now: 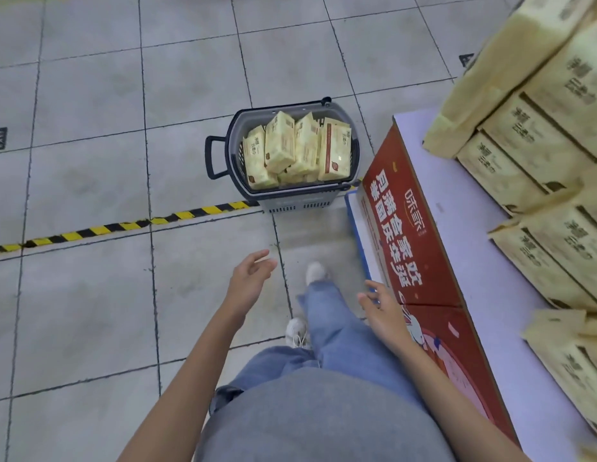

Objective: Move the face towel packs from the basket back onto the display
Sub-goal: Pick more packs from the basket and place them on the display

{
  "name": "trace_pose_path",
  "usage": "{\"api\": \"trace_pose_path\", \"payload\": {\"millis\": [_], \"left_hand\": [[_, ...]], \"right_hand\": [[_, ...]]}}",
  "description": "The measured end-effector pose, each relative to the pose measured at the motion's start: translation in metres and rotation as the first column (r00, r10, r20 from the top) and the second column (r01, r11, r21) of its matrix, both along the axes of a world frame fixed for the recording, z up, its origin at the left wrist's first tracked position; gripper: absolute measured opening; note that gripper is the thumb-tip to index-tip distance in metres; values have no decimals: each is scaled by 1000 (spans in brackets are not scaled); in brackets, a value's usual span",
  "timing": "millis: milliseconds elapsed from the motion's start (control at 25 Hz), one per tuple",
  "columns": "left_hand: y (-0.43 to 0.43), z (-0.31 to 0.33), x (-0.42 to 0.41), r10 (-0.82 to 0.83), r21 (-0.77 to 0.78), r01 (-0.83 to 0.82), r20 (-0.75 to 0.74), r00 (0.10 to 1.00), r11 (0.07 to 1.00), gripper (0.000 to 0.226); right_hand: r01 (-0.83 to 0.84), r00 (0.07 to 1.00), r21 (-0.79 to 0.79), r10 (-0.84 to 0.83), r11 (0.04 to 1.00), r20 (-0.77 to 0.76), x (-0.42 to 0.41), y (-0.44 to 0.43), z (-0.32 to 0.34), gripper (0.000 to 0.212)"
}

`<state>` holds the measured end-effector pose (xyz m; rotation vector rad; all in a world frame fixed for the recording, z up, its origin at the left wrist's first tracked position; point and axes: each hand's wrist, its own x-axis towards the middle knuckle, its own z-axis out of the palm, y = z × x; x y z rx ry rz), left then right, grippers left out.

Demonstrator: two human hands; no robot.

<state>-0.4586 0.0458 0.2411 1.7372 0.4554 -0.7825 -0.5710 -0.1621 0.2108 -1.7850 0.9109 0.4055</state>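
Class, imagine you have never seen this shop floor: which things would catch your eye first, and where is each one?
First, the dark basket on the grey tiled floor at centre, crammed with pale yellow face towel packs. Next, the red display at right, more packs stacked on its white top. A yellow-black striped tape crosses the floor at left, and both hands, left hand and right hand, hang empty below.
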Motion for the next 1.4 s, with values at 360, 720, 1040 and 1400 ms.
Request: {"api": "trace_pose_path", "payload": {"millis": [360,720,1040,1400], "left_hand": [[8,-25,139,188,85,-178,-126,974,980,32],[-2,-58,321,249,122,-237,-91,964,964,34],[-24,-242,473,125,211,-110,-61,990,971,42],[-45,-413,503,51,194,-28,-111,993,981,55]], "right_hand": [[-136,990,36,137,990,-16,219,-22,-14,42],[-253,966,51,255,966,-32,434,-20,-38,41],[-160,977,-40,153,986,-149,563,-4,-213,56],[-161,970,-294,97,942,-223,588,14,-338,87]]}}
